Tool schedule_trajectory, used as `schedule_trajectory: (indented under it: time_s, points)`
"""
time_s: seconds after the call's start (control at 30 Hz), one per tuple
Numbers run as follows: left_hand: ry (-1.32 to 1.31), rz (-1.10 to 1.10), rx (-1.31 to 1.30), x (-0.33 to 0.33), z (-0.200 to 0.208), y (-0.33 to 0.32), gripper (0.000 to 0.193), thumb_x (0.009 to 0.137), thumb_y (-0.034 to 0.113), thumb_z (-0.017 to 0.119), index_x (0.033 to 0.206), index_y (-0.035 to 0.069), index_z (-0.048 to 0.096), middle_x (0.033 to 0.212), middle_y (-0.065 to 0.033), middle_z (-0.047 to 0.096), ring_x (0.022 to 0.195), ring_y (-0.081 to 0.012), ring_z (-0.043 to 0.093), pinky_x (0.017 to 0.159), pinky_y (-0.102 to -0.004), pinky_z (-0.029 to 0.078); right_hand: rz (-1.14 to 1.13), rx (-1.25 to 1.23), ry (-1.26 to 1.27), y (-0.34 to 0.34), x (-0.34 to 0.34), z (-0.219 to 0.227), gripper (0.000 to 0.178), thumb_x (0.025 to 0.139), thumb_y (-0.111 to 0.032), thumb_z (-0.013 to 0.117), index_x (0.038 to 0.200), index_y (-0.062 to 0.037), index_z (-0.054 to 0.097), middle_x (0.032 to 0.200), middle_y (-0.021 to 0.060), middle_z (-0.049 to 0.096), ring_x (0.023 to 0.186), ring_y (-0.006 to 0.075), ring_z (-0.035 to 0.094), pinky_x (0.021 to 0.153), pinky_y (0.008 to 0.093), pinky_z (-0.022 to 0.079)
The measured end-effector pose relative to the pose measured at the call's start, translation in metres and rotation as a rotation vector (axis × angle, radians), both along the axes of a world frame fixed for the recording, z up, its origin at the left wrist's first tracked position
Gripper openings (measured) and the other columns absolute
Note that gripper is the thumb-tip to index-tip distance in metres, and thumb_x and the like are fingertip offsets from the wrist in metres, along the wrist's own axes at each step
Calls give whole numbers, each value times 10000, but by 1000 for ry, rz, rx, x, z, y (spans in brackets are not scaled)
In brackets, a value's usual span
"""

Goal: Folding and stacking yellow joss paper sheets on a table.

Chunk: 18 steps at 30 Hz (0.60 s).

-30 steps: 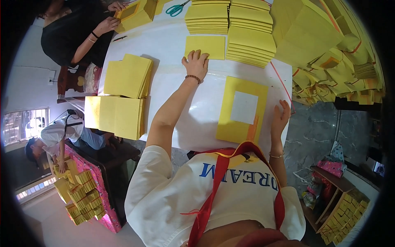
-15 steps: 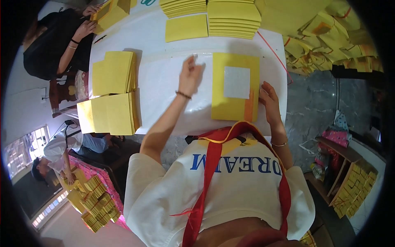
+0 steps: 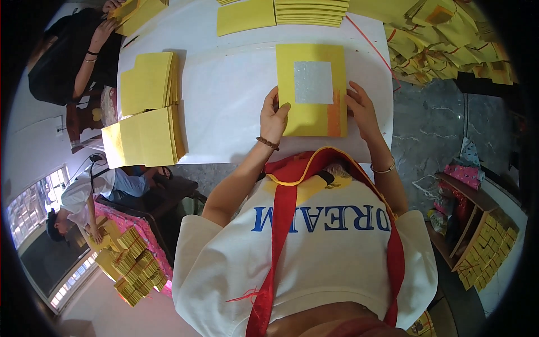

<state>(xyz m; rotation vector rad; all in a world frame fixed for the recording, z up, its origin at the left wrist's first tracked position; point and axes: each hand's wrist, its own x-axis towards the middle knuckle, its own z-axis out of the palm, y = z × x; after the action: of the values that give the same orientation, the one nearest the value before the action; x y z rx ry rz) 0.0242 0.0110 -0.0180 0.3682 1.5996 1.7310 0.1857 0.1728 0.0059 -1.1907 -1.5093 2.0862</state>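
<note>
In front of me is a yellow joss paper [image 3: 311,123] with a silver square in its upper middle and an orange strip at its lower right. Whether it is one sheet or a stack, I cannot tell. My left hand [image 3: 274,118] grips its left edge, thumb over the top and fingers partly hidden at the side. At the opposite edge, my right hand [image 3: 363,112] bends its fingers against the paper; the fingertips are partly hidden. The white table [image 3: 224,106] lies beneath.
Two yellow paper stacks [image 3: 147,135] lie at the table's left. More folded yellow paper [image 3: 311,12] sits at the far side, beside a red cord [image 3: 368,40]. A heap of yellow paper [image 3: 426,50] stands far right. One person [image 3: 64,62] works far left; another sits lower left.
My left hand has come down and right from the bare table onto the paper's left edge. My right hand has closed in on the right edge. The view has shifted slightly.
</note>
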Motion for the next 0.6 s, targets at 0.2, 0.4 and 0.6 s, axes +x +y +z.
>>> schedule_trajectory:
  time_s: [0.2, 0.4, 0.6]
  points:
    - [-33, 82, -51, -1, 7, -8, 509, 794, -49, 514, 1284, -61, 374, 1187, -149, 525, 1081, -201, 508, 908, -286, 402, 102, 46, 10, -9, -4, -2, 482, 906, -147, 499, 1343, -23, 338, 1263, 125, 490, 1075, 193, 526, 863, 305, 452]
    - [-42, 81, -12, -2, 10, -17, 471, 802, -34, 524, 1258, -47, 411, 1153, -140, 535, 1030, -181, 524, 879, -278, 415, 158, 196, -63, -6, -4, 0, 433, 885, -128, 525, 1292, -24, 417, 1244, 120, 503, 1080, 210, 521, 875, 324, 444]
    - [1365, -431, -137, -4, 38, -39, 453, 752, 146, 657, 1171, 48, 516, 1167, -137, 507, 1099, -316, 458, 897, -415, 376, 409, 1281, -154, -10, 7, -3, 268, 799, -151, 619, 1066, -121, 619, 1163, 43, 574, 1125, 262, 483, 935, 395, 350]
